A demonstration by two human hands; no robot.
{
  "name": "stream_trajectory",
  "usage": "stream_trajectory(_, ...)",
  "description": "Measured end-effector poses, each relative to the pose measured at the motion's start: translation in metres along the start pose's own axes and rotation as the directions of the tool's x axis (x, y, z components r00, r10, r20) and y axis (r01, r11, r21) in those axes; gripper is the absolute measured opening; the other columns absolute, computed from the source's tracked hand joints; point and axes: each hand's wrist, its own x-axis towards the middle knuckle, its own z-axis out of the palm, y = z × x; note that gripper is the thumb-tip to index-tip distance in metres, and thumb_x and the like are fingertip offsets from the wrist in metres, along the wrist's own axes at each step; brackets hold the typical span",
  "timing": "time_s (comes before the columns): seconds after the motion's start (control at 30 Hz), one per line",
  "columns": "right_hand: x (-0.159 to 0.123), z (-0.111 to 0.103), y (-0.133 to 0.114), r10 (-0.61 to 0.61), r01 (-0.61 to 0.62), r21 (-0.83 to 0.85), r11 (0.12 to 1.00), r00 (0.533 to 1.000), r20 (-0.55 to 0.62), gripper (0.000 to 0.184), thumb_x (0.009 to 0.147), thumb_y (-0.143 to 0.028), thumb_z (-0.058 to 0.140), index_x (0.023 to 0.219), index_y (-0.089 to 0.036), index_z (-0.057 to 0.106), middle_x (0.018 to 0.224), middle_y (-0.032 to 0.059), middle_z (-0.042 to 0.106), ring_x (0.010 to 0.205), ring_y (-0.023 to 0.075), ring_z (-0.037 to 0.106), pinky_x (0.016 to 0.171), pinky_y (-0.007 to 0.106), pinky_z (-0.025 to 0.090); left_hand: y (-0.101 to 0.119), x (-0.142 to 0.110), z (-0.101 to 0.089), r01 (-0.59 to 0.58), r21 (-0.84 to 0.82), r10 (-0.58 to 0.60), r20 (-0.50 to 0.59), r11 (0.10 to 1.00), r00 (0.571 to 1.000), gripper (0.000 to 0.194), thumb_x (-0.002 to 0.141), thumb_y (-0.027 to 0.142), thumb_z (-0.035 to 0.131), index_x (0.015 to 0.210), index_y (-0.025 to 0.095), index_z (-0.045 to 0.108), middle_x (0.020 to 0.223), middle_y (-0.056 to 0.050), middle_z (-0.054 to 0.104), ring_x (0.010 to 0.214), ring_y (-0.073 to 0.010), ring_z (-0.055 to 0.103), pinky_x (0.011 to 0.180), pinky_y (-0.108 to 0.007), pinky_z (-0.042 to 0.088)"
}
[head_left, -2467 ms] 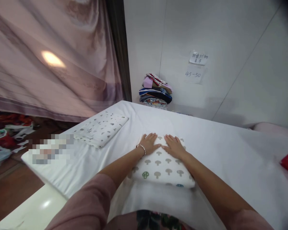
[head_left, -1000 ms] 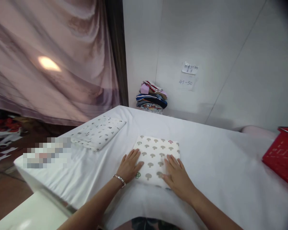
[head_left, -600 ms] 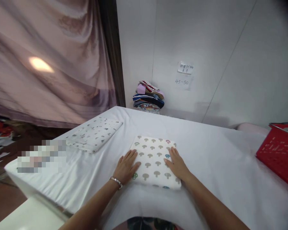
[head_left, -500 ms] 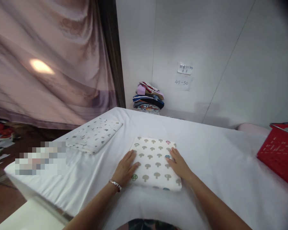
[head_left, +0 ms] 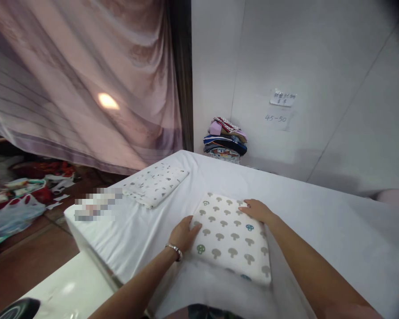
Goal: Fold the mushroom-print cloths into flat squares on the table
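Observation:
A folded white cloth (head_left: 231, 241) printed with grey mushrooms, a few of them coloured, lies on the white-covered table in front of me. My left hand (head_left: 184, 235), with a silver bracelet at the wrist, grips its left edge, thumb on top and the other fingers partly hidden beside the edge. At the far right corner, my right hand (head_left: 258, 211) holds the same cloth, its fingertips partly out of sight. Farther left rests another folded white cloth (head_left: 158, 184) with small grey prints.
The white sheet (head_left: 319, 221) covers the table. Against the wall stands a stack of folded fabrics (head_left: 225, 137). A pink curtain (head_left: 119, 66) hangs at left, above a plastic bag (head_left: 18, 215) on the floor. A blurred-out item lies on the table's left corner.
My view has swung left, and the red basket has left the picture. The mushroom cloth has turned slightly clockwise. My right hand has moved from its right side to the far corner.

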Motion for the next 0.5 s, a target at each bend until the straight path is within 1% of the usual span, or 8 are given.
stream_trajectory(0.07,-0.002,0.001,0.007,0.025,-0.026,0.039,0.999,0.999,0.025,0.060,0.076,-0.060,0.040,0.115,-0.017,0.055,0.118,0.0112,0.056,0.102,0.0270,0.053,0.079,0.033,0.040,-0.002,0.014,-0.001,-0.029,-0.053,0.030,0.016,0.998,0.999,0.045,0.080,0.045,0.043,0.114,0.017,0.052,0.112,-0.009,0.059,0.100,-0.0216,0.056,0.085,-0.030,0.040)
stream_trajectory(0.13,-0.012,0.005,0.015,0.086,-0.089,0.088,0.992,0.996,0.035,0.059,0.075,-0.063,0.038,0.108,-0.018,0.058,0.112,0.0104,0.059,0.097,0.0260,0.055,0.074,0.032,0.041,-0.001,0.036,-0.005,-0.066,-0.082,0.070,0.042,0.994,0.997,0.041,0.078,0.043,0.047,0.109,0.018,0.055,0.108,-0.007,0.061,0.097,-0.0212,0.056,0.083,-0.029,0.040)
stream_trajectory(0.17,-0.019,0.007,0.018,0.127,-0.130,0.107,0.986,0.991,0.031,0.058,0.075,-0.064,0.038,0.104,-0.019,0.059,0.109,0.0099,0.060,0.094,0.0255,0.056,0.073,0.031,0.041,0.000,0.050,-0.007,-0.077,-0.086,0.082,0.061,0.993,0.995,0.040,0.076,0.043,0.049,0.106,0.018,0.057,0.106,-0.007,0.062,0.096,-0.0214,0.056,0.082,-0.028,0.040)
stream_trajectory(0.23,-0.036,0.013,0.022,0.211,-0.211,0.123,0.970,0.977,0.010,0.054,0.076,-0.064,0.036,0.097,-0.019,0.060,0.102,0.0089,0.063,0.090,0.0246,0.057,0.070,0.031,0.041,0.005,0.077,-0.009,-0.076,-0.123,0.094,0.156,0.990,0.983,0.035,0.073,0.043,0.054,0.098,0.020,0.061,0.099,-0.005,0.064,0.091,-0.0213,0.058,0.077,-0.027,0.042)
stream_trajectory(0.3,-0.054,0.019,0.022,0.276,-0.273,0.122,0.954,0.961,-0.013,0.052,0.077,-0.063,0.033,0.090,-0.020,0.059,0.095,0.0084,0.064,0.086,0.0241,0.058,0.068,0.031,0.040,0.011,0.097,-0.006,-0.076,-0.151,0.104,0.191,0.986,0.976,0.035,0.070,0.046,0.057,0.095,0.021,0.062,0.096,-0.003,0.065,0.089,-0.0210,0.059,0.074,-0.027,0.043)
stream_trajectory(0.33,-0.062,0.021,0.021,0.300,-0.296,0.117,0.948,0.954,-0.023,0.052,0.078,-0.063,0.031,0.088,-0.019,0.059,0.094,0.0086,0.064,0.085,0.0240,0.058,0.068,0.031,0.040,0.014,0.103,-0.003,-0.077,-0.159,0.107,0.193,0.984,0.975,0.037,0.070,0.047,0.057,0.096,0.021,0.062,0.098,-0.003,0.064,0.090,-0.0212,0.058,0.075,-0.027,0.043)
stream_trajectory(0.4,-0.073,0.024,0.018,0.324,-0.318,0.105,0.942,0.945,-0.041,0.052,0.079,-0.062,0.029,0.087,-0.019,0.058,0.092,0.0089,0.064,0.085,0.0243,0.058,0.067,0.032,0.040,0.019,0.107,0.004,-0.080,-0.168,0.106,0.153,0.983,0.983,0.042,0.070,0.049,0.057,0.101,0.021,0.060,0.105,-0.004,0.062,0.095,-0.0217,0.056,0.079,-0.029,0.043)
stream_trajectory(0.5,-0.081,0.025,0.014,0.350,-0.345,0.093,0.934,0.936,-0.043,0.054,0.079,-0.063,0.028,0.089,-0.019,0.058,0.093,0.0093,0.063,0.086,0.0251,0.058,0.068,0.033,0.040,0.014,0.097,0.010,-0.098,-0.202,0.100,0.002,0.975,0.995,0.041,0.075,0.048,0.053,0.103,0.019,0.058,0.106,-0.005,0.059,0.095,-0.0195,0.056,0.083,-0.029,0.042)
